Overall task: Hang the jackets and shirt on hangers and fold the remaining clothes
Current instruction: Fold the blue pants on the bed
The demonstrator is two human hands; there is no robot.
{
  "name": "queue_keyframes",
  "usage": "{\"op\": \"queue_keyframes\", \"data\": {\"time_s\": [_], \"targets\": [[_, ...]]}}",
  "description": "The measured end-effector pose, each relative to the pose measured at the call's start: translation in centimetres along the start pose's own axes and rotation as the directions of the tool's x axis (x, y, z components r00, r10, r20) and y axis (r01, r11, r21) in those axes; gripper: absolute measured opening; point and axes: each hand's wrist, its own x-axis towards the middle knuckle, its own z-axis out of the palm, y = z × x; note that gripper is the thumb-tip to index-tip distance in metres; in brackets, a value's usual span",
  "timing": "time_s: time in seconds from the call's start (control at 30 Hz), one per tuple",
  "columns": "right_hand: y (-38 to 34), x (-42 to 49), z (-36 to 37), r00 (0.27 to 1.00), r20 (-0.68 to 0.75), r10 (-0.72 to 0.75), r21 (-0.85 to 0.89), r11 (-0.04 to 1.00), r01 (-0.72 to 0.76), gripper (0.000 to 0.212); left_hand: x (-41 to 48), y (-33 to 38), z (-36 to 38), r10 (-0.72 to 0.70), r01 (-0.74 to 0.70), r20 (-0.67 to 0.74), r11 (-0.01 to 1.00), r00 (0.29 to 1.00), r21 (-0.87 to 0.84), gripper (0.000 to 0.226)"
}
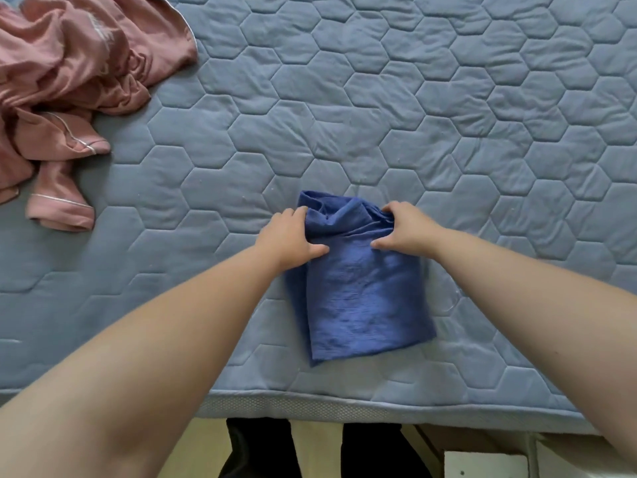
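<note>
Head view, left hand (289, 236) and right hand (406, 229) gripping blue garment (362, 298), seemingly folded

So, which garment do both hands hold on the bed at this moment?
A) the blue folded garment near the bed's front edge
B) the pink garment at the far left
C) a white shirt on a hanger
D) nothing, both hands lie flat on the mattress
A: the left hand and right hand each grip the bunched far end of the blue garment, while the pink garment lies untouched at the far left.
</note>
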Motion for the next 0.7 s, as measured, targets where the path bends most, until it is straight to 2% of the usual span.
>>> {"op": "queue_keyframes", "data": {"time_s": [0.1,0.17,0.2,0.27,0.33,0.4,0.43,0.53,0.6,0.7], "targets": [[-0.1,1.5,-0.3,1.0,0.02,0.024,0.033,0.999,-0.025,0.071,1.5,0.6,0.4,-0.074,0.059,-0.042,0.955,0.996,-0.291,0.104],[-0.6,2.2,-0.9,0.998,0.047,0.034,0.007,0.999,-0.034,0.061,2.6,0.6,0.0,-0.13,0.127,0.02,0.905,0.991,-0.405,0.11],[-0.9,2.5,-1.1,0.998,0.066,0.02,-0.048,0.999,-0.017,0.047,3.1,0.5,-0.2,-0.148,0.156,0.051,0.902,0.988,-0.403,0.101],[-1.4,2.6,-1.3,0.995,0.1,-0.004,-0.156,0.988,0.019,0.013,3.6,0.3,-0.7,-0.135,0.144,0.051,0.936,0.99,-0.322,0.067],[-1.8,2.7,-1.6,0.996,0.083,-0.011,-0.181,0.983,0.026,0.003,3.9,0.3,-1.3,-0.088,0.087,0.005,0.977,0.996,-0.194,0.039],[-2.1,2.8,-2.2,1.0,0.012,-0.027,-0.173,0.984,0.028,0.001,4.1,0.5,-1.9,-0.042,0.034,-0.074,0.994,0.996,-0.103,0.02],[-2.4,2.6,-2.7,0.999,-0.032,-0.041,-0.168,0.985,0.035,0.007,4.1,0.7,-2.2,-0.029,0.017,-0.124,0.995,0.992,-0.101,0.015],[-2.4,2.2,-3.6,0.991,-0.111,-0.078,-0.194,0.979,0.056,0.017,3.2,1.5,-2.7,0.043,-0.082,-0.238,0.984,0.97,-0.157,0.019],[-2.1,1.6,-3.5,0.99,-0.107,-0.089,-0.209,0.976,0.065,0.022,2.0,2.0,-2.4,0.126,-0.171,-0.257,0.972,0.958,-0.162,0.008],[-1.7,0.9,-3.3,0.99,-0.119,-0.076,-0.198,0.979,0.052,0.03,0.5,2.2,-2.0,0.221,-0.267,-0.362,0.96,0.905,-0.079,0.02]]}}
